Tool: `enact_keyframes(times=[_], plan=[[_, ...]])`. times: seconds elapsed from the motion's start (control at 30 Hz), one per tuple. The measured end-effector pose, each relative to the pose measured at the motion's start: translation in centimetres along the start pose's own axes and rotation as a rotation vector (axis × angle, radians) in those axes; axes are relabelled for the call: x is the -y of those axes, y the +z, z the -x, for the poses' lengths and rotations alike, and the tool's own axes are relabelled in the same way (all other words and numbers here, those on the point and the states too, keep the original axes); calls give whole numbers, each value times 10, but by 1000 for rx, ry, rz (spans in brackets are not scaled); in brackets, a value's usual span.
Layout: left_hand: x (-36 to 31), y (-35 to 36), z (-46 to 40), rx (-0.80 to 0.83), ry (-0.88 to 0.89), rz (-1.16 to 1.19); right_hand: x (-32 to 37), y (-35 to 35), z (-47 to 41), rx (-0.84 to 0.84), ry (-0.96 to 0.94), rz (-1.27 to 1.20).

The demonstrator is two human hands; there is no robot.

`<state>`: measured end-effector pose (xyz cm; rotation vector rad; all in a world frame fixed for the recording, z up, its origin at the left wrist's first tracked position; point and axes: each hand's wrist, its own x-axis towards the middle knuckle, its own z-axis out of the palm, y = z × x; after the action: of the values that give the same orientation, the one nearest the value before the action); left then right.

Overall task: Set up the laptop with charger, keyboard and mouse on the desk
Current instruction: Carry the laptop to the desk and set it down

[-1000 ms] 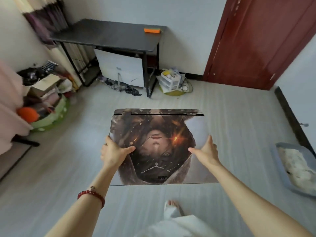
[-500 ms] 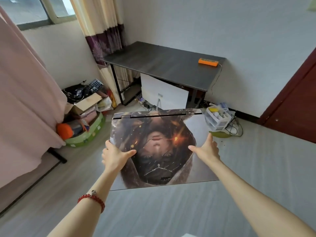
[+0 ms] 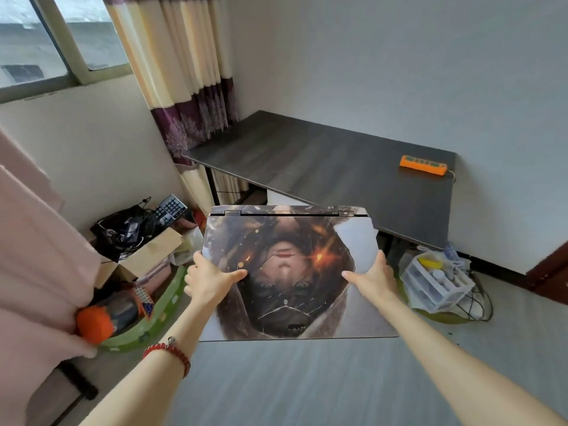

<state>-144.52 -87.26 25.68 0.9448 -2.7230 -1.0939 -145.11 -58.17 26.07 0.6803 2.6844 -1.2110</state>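
Note:
I hold a closed laptop (image 3: 292,272) flat in front of me; its lid carries a dark printed picture. My left hand (image 3: 209,279) grips its left edge and my right hand (image 3: 373,279) grips its right edge, thumbs on top. Beyond it stands a dark desk (image 3: 322,161) against the wall, with an orange power strip (image 3: 423,164) near its far right corner. A black keyboard (image 3: 170,209) lies on a pile of things at the left, on the floor by the curtain. No mouse or charger can be told apart.
A cardboard box (image 3: 147,256) with a black bag (image 3: 123,229) stands left of the desk. An orange ball (image 3: 94,323) sits in a green tray. A clear drawer organiser (image 3: 436,282) and cables lie on the floor at the desk's right end. Pink fabric (image 3: 40,272) hangs at far left.
The view has come closer to the desk and turned left; the desk now looms larger just beyond the laptop. Both hands keep the same grip on the laptop.

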Motion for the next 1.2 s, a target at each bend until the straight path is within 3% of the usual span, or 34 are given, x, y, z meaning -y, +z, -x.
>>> enact_keyframes(times=[0.2,0.6,1.2], plan=[[-80,32,-136,77,70,-11,66,17,-112,-26,85,-48],[-248,168,-397,209,88,-73,160,44,-403,-53,248,-88],[-396,344,-680,485,124,-192,235,109,-671,-158,556,-200]])
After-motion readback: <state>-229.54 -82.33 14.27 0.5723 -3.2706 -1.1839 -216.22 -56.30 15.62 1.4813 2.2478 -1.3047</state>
